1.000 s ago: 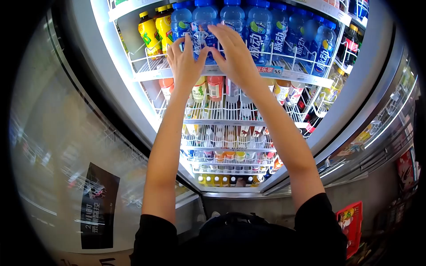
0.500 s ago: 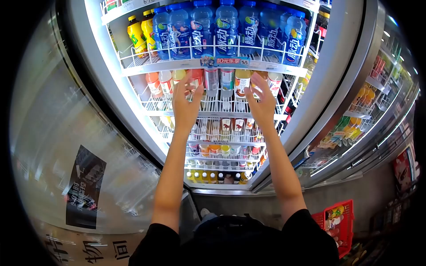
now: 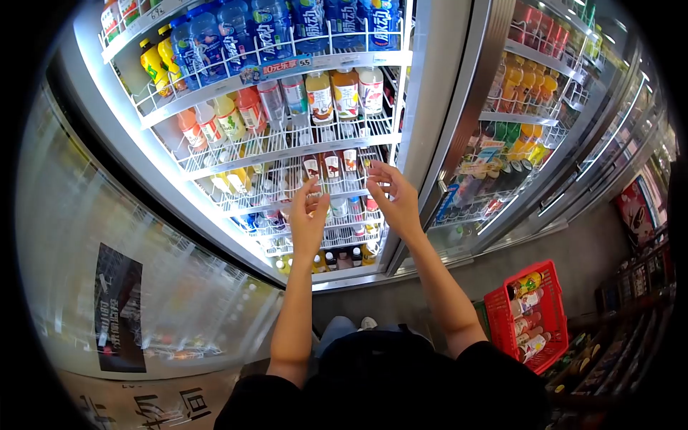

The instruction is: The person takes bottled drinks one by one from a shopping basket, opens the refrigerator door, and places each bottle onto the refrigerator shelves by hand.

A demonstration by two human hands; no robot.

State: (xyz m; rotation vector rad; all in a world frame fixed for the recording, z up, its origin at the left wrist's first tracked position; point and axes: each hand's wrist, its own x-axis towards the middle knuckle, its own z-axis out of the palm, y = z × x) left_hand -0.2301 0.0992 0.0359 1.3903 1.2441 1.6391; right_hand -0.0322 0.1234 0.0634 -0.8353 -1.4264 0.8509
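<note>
Both hands are held out empty in front of the lit drinks fridge [image 3: 89, 64]. My left hand [image 3: 309, 218] is open, its fingers curved and apart, in front of the lower wire shelves. To its right, my right hand [image 3: 395, 202] is also open with bent fingers, near the fridge's right side. Small dark bottles with white labels [image 3: 331, 166] stand just above and between the hands. On the shelf over them is a row of juice and tea bottles, among them a yellow-labelled bottle [image 3: 345, 97]. Blue drink bottles [image 3: 271, 30] fill the shelf above that.
The open glass door [image 3: 64, 287] stands on the left. A red shopping basket [image 3: 555, 308] holding several bottles is at the lower right. Another glass-fronted fridge [image 3: 466, 93] adjoins on the right, and dark shelving [image 3: 623, 344] lies beyond the basket.
The view has swung to the right, bringing the basket and neighbouring fridge further in. Both hands have dropped from the juice bottles' row to in front of lower shelves, still empty.
</note>
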